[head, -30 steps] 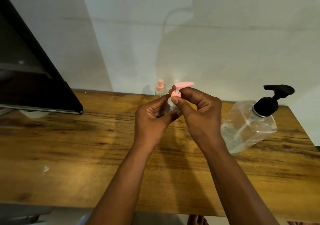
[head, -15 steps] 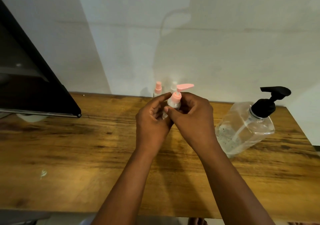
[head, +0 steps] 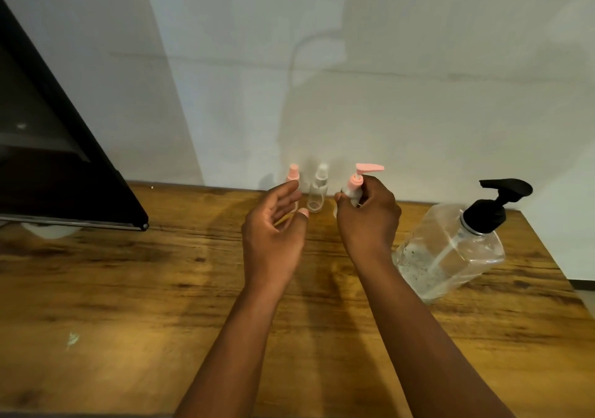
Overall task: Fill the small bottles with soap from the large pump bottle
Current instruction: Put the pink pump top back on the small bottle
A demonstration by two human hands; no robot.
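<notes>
Pink-capped and clear, a small pump bottle (head: 354, 189) sits in the grip of the right hand (head: 367, 221), fingers curled round its body, above the wooden table (head: 128, 289) near the wall. Just to its left, the left hand (head: 273, 234) is held apart with fingers loosely spread, holding nothing. Behind the left hand stand a pink-topped small bottle (head: 293, 176) and a clear small bottle (head: 317, 192), close together. To the right, the large pump bottle (head: 457, 243) with its black pump rests on the table.
</notes>
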